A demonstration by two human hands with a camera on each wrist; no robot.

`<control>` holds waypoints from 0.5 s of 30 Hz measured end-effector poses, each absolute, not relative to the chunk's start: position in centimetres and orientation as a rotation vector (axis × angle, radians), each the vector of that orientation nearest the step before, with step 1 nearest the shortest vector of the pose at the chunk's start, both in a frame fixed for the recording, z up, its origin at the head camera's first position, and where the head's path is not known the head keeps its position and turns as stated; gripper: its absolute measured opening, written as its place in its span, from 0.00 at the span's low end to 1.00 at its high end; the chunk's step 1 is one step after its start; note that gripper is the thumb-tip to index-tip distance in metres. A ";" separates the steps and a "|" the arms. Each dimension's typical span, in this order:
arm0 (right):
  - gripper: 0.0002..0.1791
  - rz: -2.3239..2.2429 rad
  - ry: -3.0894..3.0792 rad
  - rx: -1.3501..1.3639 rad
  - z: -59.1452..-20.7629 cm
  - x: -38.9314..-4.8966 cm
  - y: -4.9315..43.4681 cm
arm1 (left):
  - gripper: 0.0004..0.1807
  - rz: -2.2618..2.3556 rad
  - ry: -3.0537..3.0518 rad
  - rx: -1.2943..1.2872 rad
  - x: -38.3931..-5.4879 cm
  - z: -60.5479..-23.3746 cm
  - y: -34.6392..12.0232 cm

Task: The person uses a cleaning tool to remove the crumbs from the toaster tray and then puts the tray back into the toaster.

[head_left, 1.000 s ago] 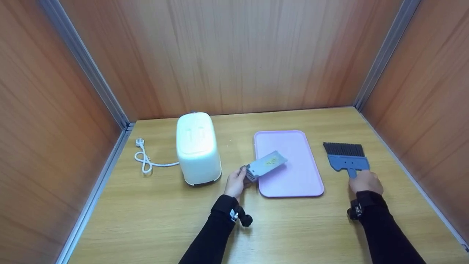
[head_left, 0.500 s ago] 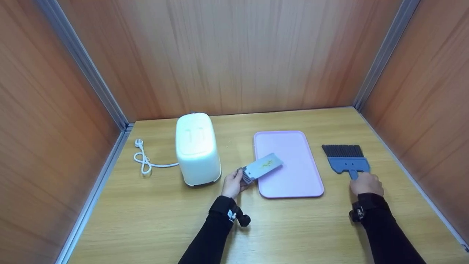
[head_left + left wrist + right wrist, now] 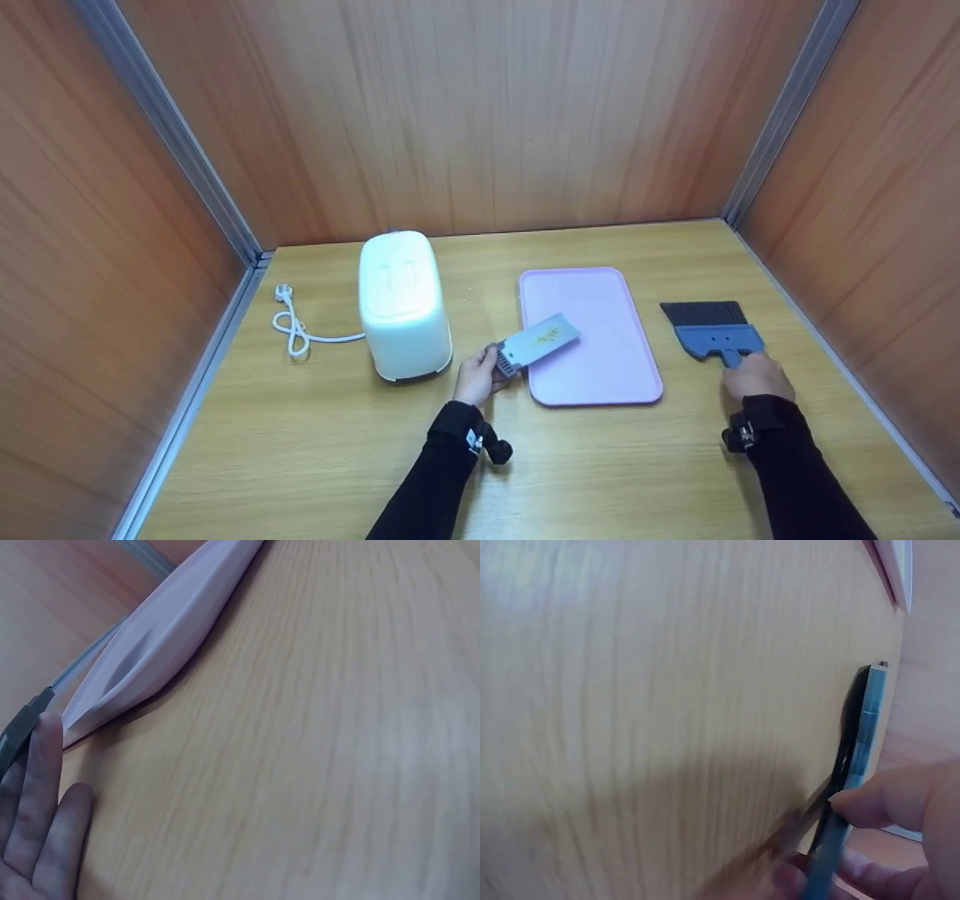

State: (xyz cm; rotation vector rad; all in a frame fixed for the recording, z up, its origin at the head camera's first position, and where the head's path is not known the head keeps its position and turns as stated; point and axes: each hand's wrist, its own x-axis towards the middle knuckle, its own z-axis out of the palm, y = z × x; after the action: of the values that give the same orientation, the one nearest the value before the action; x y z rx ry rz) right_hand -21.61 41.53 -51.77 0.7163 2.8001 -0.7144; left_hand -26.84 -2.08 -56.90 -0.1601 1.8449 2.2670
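Observation:
My left hand (image 3: pixel 478 377) pinches the dark slotted end of a flat, see-through grey strip (image 3: pixel 541 342) with yellow-green marks or bits on it. The strip is tilted, its far end over the lilac tray (image 3: pixel 600 379). In the left wrist view the strip's dark end (image 3: pixel 26 720) lies by the fingertips, with the lilac tray beyond. To the right, my right hand (image 3: pixel 757 377) grips the short handle of a blue brush (image 3: pixel 716 339) with dark bristles, on or just above the table. The right wrist view shows the brush (image 3: pixel 866 724) edge-on, thumb against its handle.
A white, rounded, toaster-like appliance (image 3: pixel 405 315) stands left of the tray. Its white cord (image 3: pixel 337 338) and plug (image 3: pixel 283 292) lie on the table to its left. Wood-grain panels (image 3: pixel 480 112) enclose the back and both sides of the wooden table (image 3: pixel 330 442).
The brush and my right hand have shifted slightly toward me and to the right. My left hand lowered the strip slightly leftward at first, then stayed nearly still.

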 end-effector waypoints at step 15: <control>0.30 -1.374 2.823 0.973 -50.9 -20.7 42.6 | 0.25 2.284 1.876 -0.114 -26.7 -57.1 -1.8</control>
State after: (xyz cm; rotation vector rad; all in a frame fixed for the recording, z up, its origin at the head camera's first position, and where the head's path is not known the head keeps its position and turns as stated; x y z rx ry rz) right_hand -20.75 42.60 -50.85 0.9726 2.8226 -1.3744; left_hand -26.74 -1.83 -57.15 -0.1139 1.8759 2.2837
